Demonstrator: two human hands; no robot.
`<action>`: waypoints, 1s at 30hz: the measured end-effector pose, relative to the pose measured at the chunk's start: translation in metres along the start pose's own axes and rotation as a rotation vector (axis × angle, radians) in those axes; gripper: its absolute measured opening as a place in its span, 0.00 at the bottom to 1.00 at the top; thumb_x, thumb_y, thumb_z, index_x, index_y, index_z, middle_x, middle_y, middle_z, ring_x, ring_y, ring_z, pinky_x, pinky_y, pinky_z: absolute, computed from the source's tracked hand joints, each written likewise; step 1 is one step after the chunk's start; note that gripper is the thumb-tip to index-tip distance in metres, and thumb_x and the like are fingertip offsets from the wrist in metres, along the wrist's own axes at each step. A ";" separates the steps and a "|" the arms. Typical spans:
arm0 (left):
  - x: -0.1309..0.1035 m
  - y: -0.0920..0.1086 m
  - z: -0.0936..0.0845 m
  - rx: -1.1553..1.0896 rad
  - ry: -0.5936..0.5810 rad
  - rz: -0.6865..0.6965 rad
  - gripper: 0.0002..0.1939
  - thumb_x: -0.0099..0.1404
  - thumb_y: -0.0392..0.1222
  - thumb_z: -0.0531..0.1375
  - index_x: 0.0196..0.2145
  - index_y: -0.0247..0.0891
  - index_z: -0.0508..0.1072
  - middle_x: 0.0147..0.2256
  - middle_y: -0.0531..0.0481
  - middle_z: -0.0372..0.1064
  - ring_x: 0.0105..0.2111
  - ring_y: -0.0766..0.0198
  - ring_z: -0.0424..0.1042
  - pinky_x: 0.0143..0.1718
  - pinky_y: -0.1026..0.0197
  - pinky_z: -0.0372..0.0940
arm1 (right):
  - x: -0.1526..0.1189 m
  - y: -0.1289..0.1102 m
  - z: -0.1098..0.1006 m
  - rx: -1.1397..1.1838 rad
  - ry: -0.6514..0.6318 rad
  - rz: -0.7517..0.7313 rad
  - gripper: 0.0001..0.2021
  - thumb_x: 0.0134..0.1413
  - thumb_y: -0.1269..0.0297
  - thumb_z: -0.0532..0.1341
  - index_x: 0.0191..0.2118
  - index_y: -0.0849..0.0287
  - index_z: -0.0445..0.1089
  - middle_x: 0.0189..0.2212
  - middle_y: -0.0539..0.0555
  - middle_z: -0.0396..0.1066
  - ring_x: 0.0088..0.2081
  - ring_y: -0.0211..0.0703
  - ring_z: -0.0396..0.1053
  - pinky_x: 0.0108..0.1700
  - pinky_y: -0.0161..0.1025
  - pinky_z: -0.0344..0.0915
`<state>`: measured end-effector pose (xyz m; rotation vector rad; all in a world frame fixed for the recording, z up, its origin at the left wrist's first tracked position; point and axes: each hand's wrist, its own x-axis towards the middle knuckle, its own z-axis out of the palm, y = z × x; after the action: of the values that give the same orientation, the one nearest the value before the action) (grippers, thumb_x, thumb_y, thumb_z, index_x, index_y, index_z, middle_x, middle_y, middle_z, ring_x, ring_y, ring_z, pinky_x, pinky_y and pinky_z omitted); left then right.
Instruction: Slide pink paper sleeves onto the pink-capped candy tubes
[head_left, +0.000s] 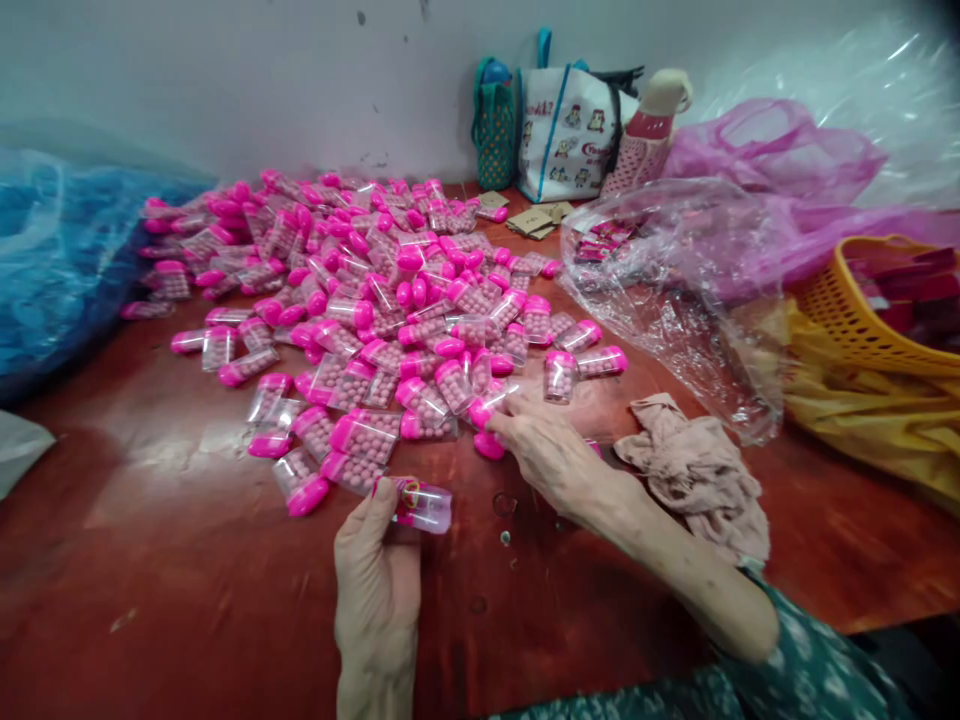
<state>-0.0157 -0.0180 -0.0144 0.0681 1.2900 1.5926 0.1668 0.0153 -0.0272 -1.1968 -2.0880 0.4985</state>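
Note:
In the head view, my left hand [379, 560] is closed around a small clear plastic bottle [426, 506] with a pink and yellow label, lying sideways between thumb and fingers. My right hand [551, 455] reaches to the near edge of the pile, its fingertips closed on a pink-capped candy bottle [481, 408]; the hand partly hides it. Just beneath those fingers lies another pink cap [489, 445]. The large heap of candy bottles [360, 440], filled with pale pink balls, spreads over the red-brown table [187, 560].
A crumpled beige cloth [701, 475] lies by my right forearm. Clear plastic bags [675, 300] and a yellow basket [847, 300] with dark red packets stand right. Blue bagged material [67, 260] is left. At the back are a printed bag [562, 140] and brown cards [536, 220].

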 end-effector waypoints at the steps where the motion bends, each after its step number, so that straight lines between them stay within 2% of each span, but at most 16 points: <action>1: 0.000 0.001 -0.001 -0.005 0.005 0.007 0.02 0.49 0.34 0.65 0.21 0.36 0.75 0.20 0.55 0.73 0.22 0.70 0.70 0.28 0.68 0.68 | 0.001 0.000 -0.001 -0.039 -0.026 -0.047 0.16 0.58 0.76 0.46 0.48 0.61 0.64 0.46 0.60 0.65 0.52 0.48 0.59 0.54 0.52 0.57; 4: 0.000 0.003 -0.002 0.022 -0.028 0.037 0.03 0.50 0.36 0.65 0.24 0.34 0.77 0.25 0.52 0.75 0.26 0.69 0.71 0.32 0.68 0.67 | 0.006 -0.001 -0.005 -0.165 -0.111 -0.168 0.18 0.58 0.78 0.43 0.49 0.65 0.62 0.52 0.65 0.57 0.59 0.53 0.48 0.57 0.60 0.50; 6: 0.000 0.004 -0.003 0.054 -0.068 0.061 0.06 0.50 0.38 0.65 0.27 0.33 0.78 0.28 0.50 0.76 0.29 0.68 0.72 0.34 0.68 0.66 | 0.010 -0.003 -0.009 -0.201 -0.162 -0.163 0.19 0.57 0.79 0.42 0.49 0.64 0.62 0.52 0.65 0.58 0.59 0.54 0.48 0.57 0.62 0.49; 9: 0.001 0.005 -0.005 0.029 -0.086 0.051 0.04 0.49 0.36 0.66 0.25 0.34 0.77 0.26 0.52 0.75 0.28 0.69 0.71 0.32 0.69 0.66 | 0.016 -0.006 -0.010 -0.226 -0.216 -0.109 0.20 0.56 0.79 0.44 0.52 0.64 0.59 0.50 0.66 0.59 0.58 0.56 0.50 0.56 0.64 0.50; 13: 0.004 0.003 -0.006 -0.033 -0.077 -0.024 0.03 0.50 0.36 0.63 0.22 0.33 0.75 0.21 0.53 0.71 0.25 0.69 0.70 0.30 0.68 0.68 | 0.019 0.000 -0.001 -0.169 -0.202 -0.093 0.19 0.58 0.76 0.47 0.55 0.66 0.54 0.52 0.67 0.58 0.58 0.58 0.50 0.55 0.64 0.51; 16: 0.005 0.002 -0.006 -0.067 -0.061 -0.064 0.05 0.52 0.35 0.61 0.21 0.33 0.73 0.20 0.54 0.69 0.24 0.69 0.70 0.30 0.66 0.69 | 0.014 0.007 0.007 -0.122 -0.168 -0.126 0.21 0.59 0.74 0.48 0.58 0.65 0.49 0.54 0.66 0.57 0.59 0.54 0.50 0.57 0.59 0.50; 19: 0.006 0.001 -0.006 -0.085 -0.032 -0.060 0.06 0.54 0.34 0.60 0.21 0.32 0.73 0.20 0.53 0.70 0.23 0.68 0.70 0.29 0.66 0.69 | 0.006 0.000 0.008 -0.077 -0.100 -0.133 0.22 0.60 0.72 0.49 0.59 0.67 0.45 0.54 0.67 0.58 0.57 0.52 0.54 0.56 0.54 0.54; 21: 0.005 0.000 -0.005 -0.088 -0.009 -0.033 0.06 0.55 0.34 0.60 0.22 0.32 0.74 0.21 0.52 0.71 0.24 0.68 0.71 0.29 0.66 0.69 | 0.001 -0.015 0.002 0.015 -0.059 -0.054 0.20 0.61 0.68 0.51 0.57 0.64 0.50 0.50 0.65 0.63 0.53 0.51 0.60 0.52 0.50 0.59; 24: 0.003 0.000 -0.002 -0.081 0.016 0.034 0.05 0.54 0.34 0.61 0.23 0.34 0.75 0.21 0.53 0.72 0.23 0.69 0.70 0.28 0.68 0.68 | -0.004 -0.045 -0.006 0.435 -0.053 0.302 0.10 0.58 0.61 0.56 0.44 0.57 0.62 0.35 0.53 0.70 0.35 0.41 0.69 0.37 0.38 0.67; 27: 0.001 -0.002 0.000 -0.049 0.006 0.089 0.03 0.50 0.36 0.64 0.22 0.34 0.75 0.21 0.53 0.72 0.22 0.69 0.69 0.26 0.68 0.67 | -0.008 -0.069 -0.004 0.764 -0.090 0.591 0.09 0.53 0.58 0.60 0.37 0.57 0.64 0.26 0.47 0.67 0.26 0.34 0.65 0.28 0.32 0.64; 30: -0.001 -0.005 0.000 0.014 -0.050 0.125 0.08 0.46 0.40 0.68 0.22 0.33 0.75 0.22 0.52 0.72 0.23 0.68 0.70 0.27 0.67 0.67 | -0.011 -0.079 0.008 0.859 -0.046 0.682 0.10 0.50 0.60 0.63 0.34 0.58 0.63 0.24 0.46 0.66 0.24 0.33 0.63 0.26 0.31 0.61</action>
<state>-0.0115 -0.0194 -0.0176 0.1998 1.2791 1.6777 0.1171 -0.0343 0.0110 -1.2937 -1.1753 1.5436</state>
